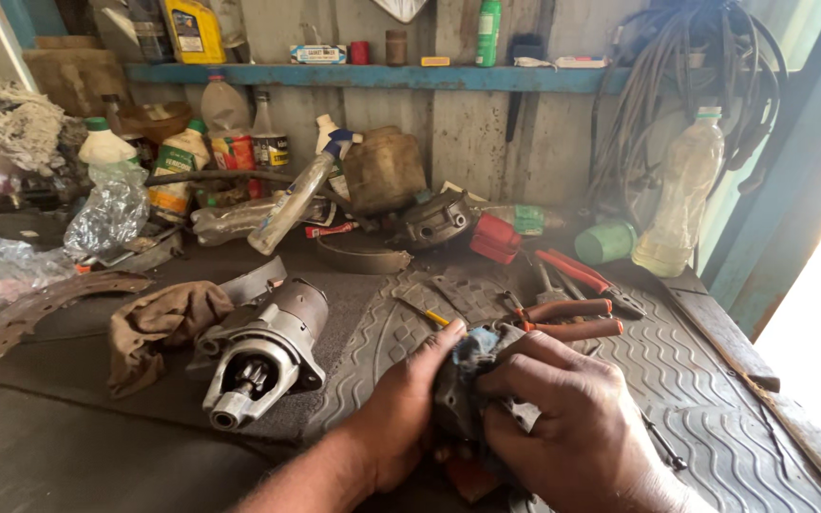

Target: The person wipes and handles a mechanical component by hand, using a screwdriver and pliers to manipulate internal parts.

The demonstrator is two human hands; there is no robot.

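Hands meet low in the middle of the view over the ribbed rubber mat (705, 380) on the surface; left hand (401, 408) and right hand (563, 418) both have fingers pressed around a dark metal part wrapped in a blue cloth (472, 366); a silver starter motor (263, 351) lies just to the left, beside a brown rag (159, 328); orange-handled pliers (567, 318) rest just beyond the hands.

Left hand (401, 404), right hand (563, 418): bare, no sleeves, grimy.
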